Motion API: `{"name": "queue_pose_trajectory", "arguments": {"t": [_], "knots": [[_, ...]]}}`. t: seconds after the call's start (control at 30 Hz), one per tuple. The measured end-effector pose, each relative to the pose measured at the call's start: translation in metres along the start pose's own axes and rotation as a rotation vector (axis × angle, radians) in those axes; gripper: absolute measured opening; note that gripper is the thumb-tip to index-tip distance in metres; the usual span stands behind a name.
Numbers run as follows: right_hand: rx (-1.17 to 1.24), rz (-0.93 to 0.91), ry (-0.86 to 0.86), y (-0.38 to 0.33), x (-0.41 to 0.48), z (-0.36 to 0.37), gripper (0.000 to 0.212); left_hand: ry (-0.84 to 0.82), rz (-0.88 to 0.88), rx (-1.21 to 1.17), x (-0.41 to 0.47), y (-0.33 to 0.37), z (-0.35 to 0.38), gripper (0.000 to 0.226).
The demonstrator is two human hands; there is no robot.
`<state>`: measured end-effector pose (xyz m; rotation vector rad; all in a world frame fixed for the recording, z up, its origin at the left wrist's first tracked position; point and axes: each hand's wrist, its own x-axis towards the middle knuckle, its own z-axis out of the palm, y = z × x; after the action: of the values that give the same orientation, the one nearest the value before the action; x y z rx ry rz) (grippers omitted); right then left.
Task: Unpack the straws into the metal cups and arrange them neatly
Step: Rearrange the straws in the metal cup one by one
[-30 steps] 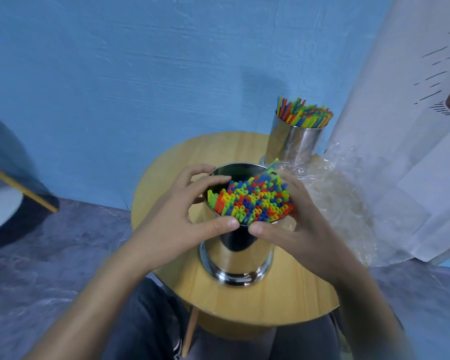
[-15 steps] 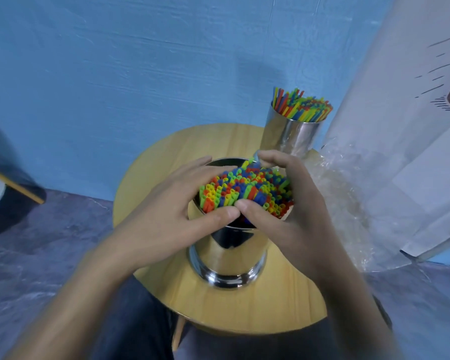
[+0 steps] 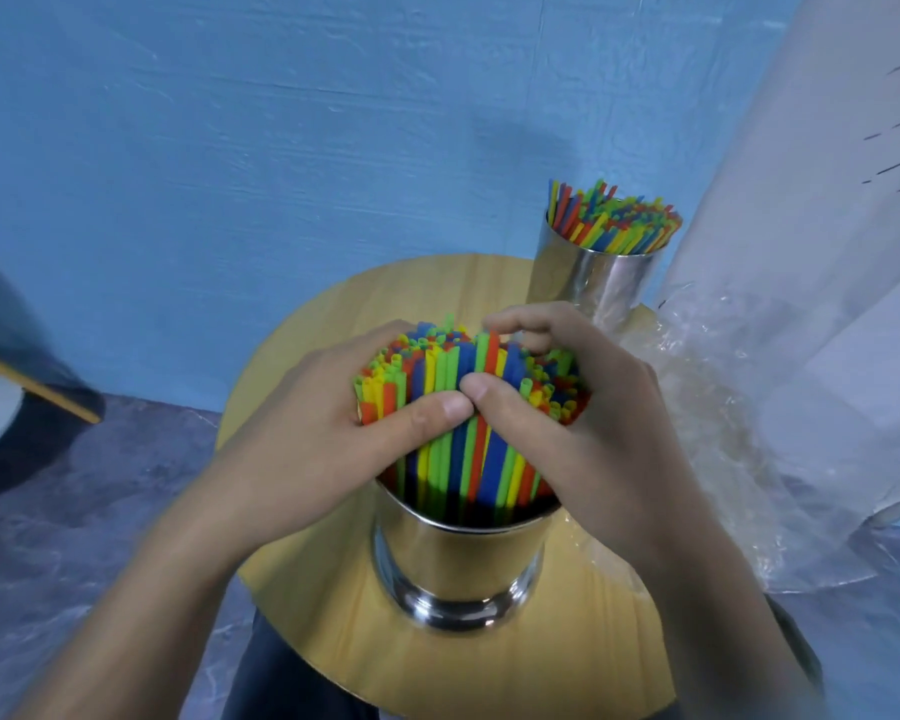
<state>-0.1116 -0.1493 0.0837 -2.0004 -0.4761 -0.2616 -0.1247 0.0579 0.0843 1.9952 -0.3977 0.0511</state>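
Observation:
A thick bundle of coloured straws point(image 3: 468, 407) stands upright in the near metal cup point(image 3: 458, 563) at the middle of a round wooden table point(image 3: 333, 615). My left hand point(image 3: 313, 449) grips the bundle from the left, thumb across its front. From the right, my right hand point(image 3: 583, 423) wraps round it, thumb meeting the left thumb and fingers curled over the straw tops. A second metal cup point(image 3: 593, 283) at the back right holds several more straws point(image 3: 614, 220).
Crumpled clear plastic wrap point(image 3: 718, 439) lies on the table's right side against a white hanging sheet point(image 3: 801, 252). A blue wall rises behind the table. A dark object with a yellow stick point(image 3: 37, 392) sits at the left on the grey floor.
The straw bundle stands higher out of the near cup than before, with long straw sides now showing. Both hands have closed tighter round it, and the view has moved closer.

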Motion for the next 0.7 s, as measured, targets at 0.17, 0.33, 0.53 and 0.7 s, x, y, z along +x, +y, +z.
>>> {"name": "queue_pose_trajectory", "arguments": {"t": [0.17,0.33,0.53,0.7], "knots": [[-0.011,-0.024,-0.031,0.007,-0.001,-0.006,0.073,-0.023,-0.05,-0.013,0.003,-0.007,-0.003,0.061],[0.056,0.035,-0.054,0.016,-0.007,-0.008,0.087,0.058,-0.067,-0.037,0.005,-0.006,-0.001,0.066],[0.335,0.243,-0.224,0.013,-0.002,-0.013,0.09,0.029,-0.147,-0.164,0.012,-0.003,0.001,0.074],[0.377,0.25,-0.325,0.012,0.004,-0.009,0.047,-0.019,-0.154,-0.216,0.016,0.0,0.002,0.047]]}}
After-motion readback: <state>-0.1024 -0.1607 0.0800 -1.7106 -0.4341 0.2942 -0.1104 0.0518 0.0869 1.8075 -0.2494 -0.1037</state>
